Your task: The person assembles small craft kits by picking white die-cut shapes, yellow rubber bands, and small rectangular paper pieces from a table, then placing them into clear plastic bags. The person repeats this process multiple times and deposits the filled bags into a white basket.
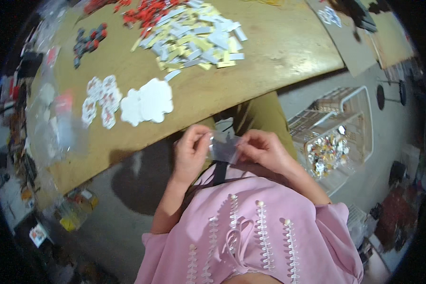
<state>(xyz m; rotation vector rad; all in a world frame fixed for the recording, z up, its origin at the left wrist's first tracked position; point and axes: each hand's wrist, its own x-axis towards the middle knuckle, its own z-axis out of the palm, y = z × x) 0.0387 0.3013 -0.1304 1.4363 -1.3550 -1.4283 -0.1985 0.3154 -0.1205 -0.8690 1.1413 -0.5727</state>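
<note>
Between my two hands, above my lap, a small clear plastic bag (224, 148) is stretched out. My left hand (192, 150) pinches its left edge with thumb and fingertips. The opposite edge is pinched by my right hand (264, 147). I cannot make out anything inside the bag. On the table just beyond my left hand lie overlapping white scalloped cards (149, 102), and left of them several printed cut-out cards (102, 100).
The wooden table (265, 66) carries a heap of white and yellow strips (199, 40), red pieces (149, 16) and grey-and-red pieces (87, 42). Clear plastic bags (57, 128) cover its left side. On the floor at right, a white plastic basket (368, 128) holds small colourful items.
</note>
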